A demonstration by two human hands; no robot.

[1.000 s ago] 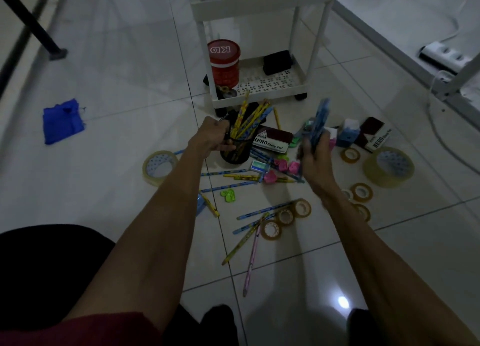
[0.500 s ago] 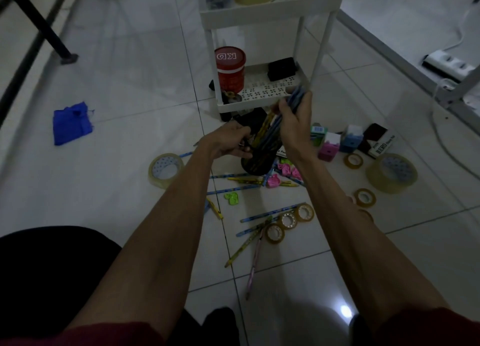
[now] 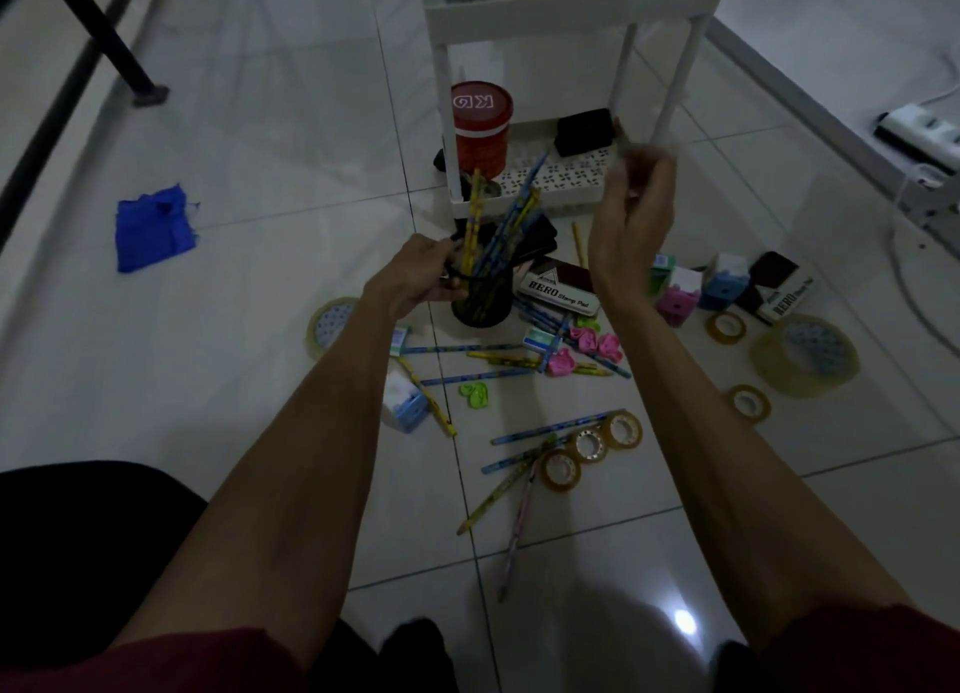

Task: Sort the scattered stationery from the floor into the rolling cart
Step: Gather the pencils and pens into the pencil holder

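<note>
Gripping mesh pencil cup [image 3: 480, 305] with left hand [image 3: 423, 276], some pencils [image 3: 498, 235] collected inside. Holding right hand [image 3: 631, 214] raised alongside, fingers loose, empty. Lying below hands, unsorted: loose pencils [image 3: 467, 378], tape rolls [image 3: 589, 445]. Rolling cart [image 3: 530, 206] standing just beyond.

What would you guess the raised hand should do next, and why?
Probably lower the right hand to the loose pencils on the floor and gather a few. It looks empty, though blurred; the left hand grips the pencil cup, and several pencils lie scattered in front of it.
</note>
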